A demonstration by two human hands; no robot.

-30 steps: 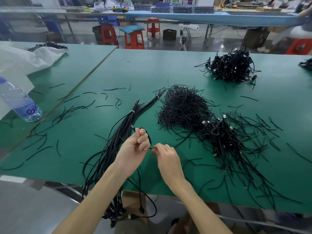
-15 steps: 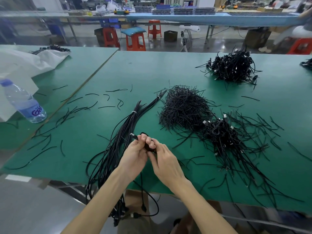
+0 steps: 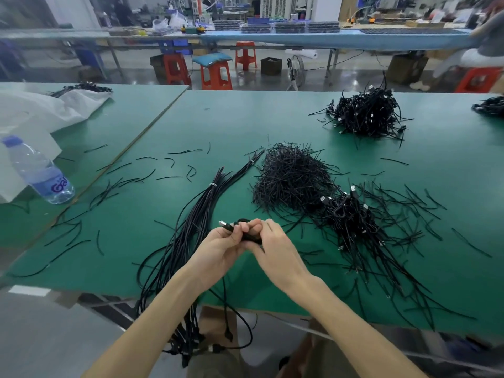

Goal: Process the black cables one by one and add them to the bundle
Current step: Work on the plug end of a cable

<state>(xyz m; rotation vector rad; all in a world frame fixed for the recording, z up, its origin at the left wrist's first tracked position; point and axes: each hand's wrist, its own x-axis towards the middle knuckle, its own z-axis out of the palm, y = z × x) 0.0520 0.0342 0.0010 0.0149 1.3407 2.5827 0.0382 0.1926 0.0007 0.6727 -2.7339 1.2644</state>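
left hand [image 3: 218, 249] and right hand [image 3: 275, 252] both clamped on one coiled black cable [image 3: 249, 238], coil mostly hidden inside the grip. water bottle [image 3: 41, 173] at 9 o'clock, can't tell how full.

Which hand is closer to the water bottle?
The left hand. The water bottle is far off to its left. The right hand is next to it on the other side, farther away. Both grip one black cable.

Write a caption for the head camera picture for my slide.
Left hand and right hand grip one black cable over the green table, beside the long tied bundle.
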